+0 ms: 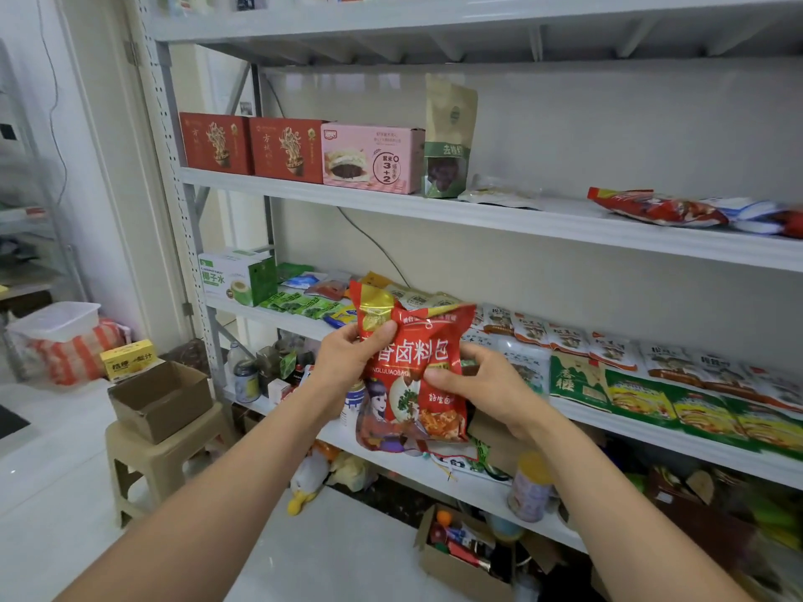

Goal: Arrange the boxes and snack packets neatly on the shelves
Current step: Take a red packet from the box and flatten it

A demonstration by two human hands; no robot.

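I hold a red snack packet [413, 371] with white lettering and a cartoon figure upright in front of the shelves. My left hand [347, 362] grips its upper left edge, and my right hand [478, 384] grips its right side. On the upper shelf [521, 219] stand two red boxes [256, 145], a pink box [373, 158] and a tall green-and-tan pouch [449, 141]; red packets [656, 206] lie at its right. The middle shelf [652, 432] carries a white-and-green box [237, 275] and rows of flat snack packets [652, 375].
A beige stool [147, 454] at the left carries an open cardboard box [160, 397] and a yellow box [128, 358]. On the floor sits another cardboard box [460, 553] of small items and a plush duck [306, 480]. A can [530, 488] stands on the low shelf.
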